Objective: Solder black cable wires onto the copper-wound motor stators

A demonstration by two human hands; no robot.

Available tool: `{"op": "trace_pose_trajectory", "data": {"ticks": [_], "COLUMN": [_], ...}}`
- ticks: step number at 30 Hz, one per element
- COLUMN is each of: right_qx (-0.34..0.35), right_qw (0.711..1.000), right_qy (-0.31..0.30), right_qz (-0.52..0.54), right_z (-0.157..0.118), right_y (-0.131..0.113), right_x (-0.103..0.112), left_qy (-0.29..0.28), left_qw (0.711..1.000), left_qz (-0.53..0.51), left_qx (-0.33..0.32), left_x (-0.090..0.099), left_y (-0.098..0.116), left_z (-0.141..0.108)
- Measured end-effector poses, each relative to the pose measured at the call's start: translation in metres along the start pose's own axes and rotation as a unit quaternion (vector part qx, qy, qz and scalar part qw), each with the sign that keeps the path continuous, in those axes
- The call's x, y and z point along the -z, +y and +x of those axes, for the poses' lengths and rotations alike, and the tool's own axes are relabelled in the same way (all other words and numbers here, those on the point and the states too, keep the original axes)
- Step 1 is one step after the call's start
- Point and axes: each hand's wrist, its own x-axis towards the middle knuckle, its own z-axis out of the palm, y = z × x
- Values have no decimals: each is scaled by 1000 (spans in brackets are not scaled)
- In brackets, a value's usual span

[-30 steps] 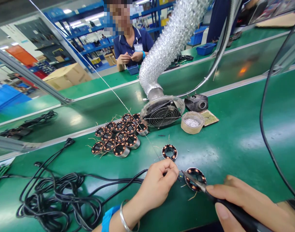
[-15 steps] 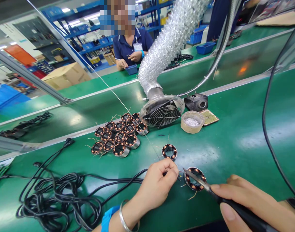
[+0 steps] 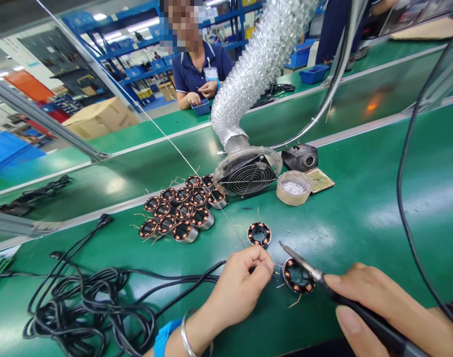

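Observation:
In my right hand is a soldering iron, gripped by its black handle. The metal tip points up and left, above the far edge of a copper-wound stator. My left hand is closed in a pinch beside that stator. A thin solder wire comes down to its fingers from the upper left. A black cable passes behind this hand, and small coloured wire ends show past the fingertips. The exact grip inside the fingers is hidden. Another stator lies just beyond my left hand.
Several stators stand grouped at the bench's back edge. A fume extractor with a silver hose, a round pot and a black iron holder are behind. Coiled cables lie left. Across the line sits a co-worker.
The soldering iron's tip has lifted off the near stator and moved slightly up and left. My left hand keeps its pinch in the same place.

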Motion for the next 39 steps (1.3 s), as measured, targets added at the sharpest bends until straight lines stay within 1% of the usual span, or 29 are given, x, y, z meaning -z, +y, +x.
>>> {"op": "trace_pose_trajectory", "data": {"ticks": [3, 6, 8, 12, 15, 17, 19, 23, 26, 28, 31, 33, 35, 37, 39], "right_qx": [-6, -6, 6, 27, 16, 8, 15, 42, 56, 61, 52, 44, 35, 30, 38], "right_qw": [1000, 1000, 999, 998, 999, 1000, 999, 994, 990, 989, 989, 991, 993, 995, 995], "right_qy": [0, -12, -21, -43, -30, -20, -24, -70, -87, -90, -96, -87, -72, -69, -75], "right_qz": [20, 22, 29, 28, 22, 18, 16, 67, 96, 100, 101, 94, 81, 68, 58], "right_z": [2, 3, 4, 4, 3, 2, 3, 8, 11, 11, 11, 10, 10, 10, 10], "right_y": [5, 9, 9, 7, 6, 7, 9, 13, 14, 13, 12, 12, 13, 13, 13], "right_x": [-12, -19, -17, -2, 1, -5, -15, -37, -46, -48, -48, -47, -46, -45, -44], "left_qy": [-19, -15, -4, 3, 8, 7, 1, -22, -34, -36, -36, -34, -35, -38, -51], "left_qw": [1000, 999, 999, 998, 998, 998, 998, 995, 994, 992, 982, 975, 971, 975, 984], "left_qz": [12, 34, 49, 69, 69, 65, 69, 89, 94, 112, 171, 210, 228, 214, 164], "left_qx": [1, -1, 0, 1, -6, -11, -16, -31, -45, -55, -67, -71, -66, -55, -38], "left_x": [2, 5, 6, 4, 3, 4, 6, 8, 9, 8, 7, 7, 8, 10, 13], "left_y": [3, 4, 3, 0, 0, 1, 2, 2, 1, 2, 8, 13, 17, 19, 18], "left_z": [-3, -5, -5, -2, -2, -3, -6, -13, -16, -17, -19, -20, -20, -19, -15]}}
